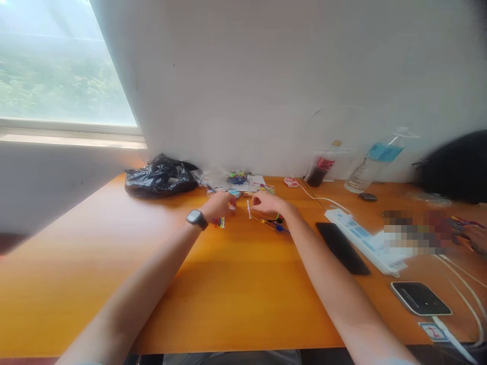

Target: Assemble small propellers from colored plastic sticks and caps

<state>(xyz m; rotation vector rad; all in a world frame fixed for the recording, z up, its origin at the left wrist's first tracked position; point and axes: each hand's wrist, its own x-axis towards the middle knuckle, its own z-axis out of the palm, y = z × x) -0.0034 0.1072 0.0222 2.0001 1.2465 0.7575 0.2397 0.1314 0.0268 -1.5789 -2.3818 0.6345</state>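
Both my arms reach far across an orange wooden table (228, 294). My left hand (220, 204), with a black watch (197, 218) on the wrist, is closed in a pinch on a tiny white piece. My right hand (268, 203) is also closed, pinching a small white stick (249, 209) that stands upright between the two hands. Small colourful plastic pieces (218, 222) lie beside my left wrist, and more coloured sticks (277, 223) lie under my right wrist. A pile of coloured bits and small packets (243, 181) sits just beyond my hands, by the wall.
A crumpled black plastic bag (162, 176) lies at the back left. To the right are a white power strip (361, 238) with cables, a black phone (342, 247), a second phone (420, 298), two bottles (373, 162) by the wall, and another person's hand (475, 235).
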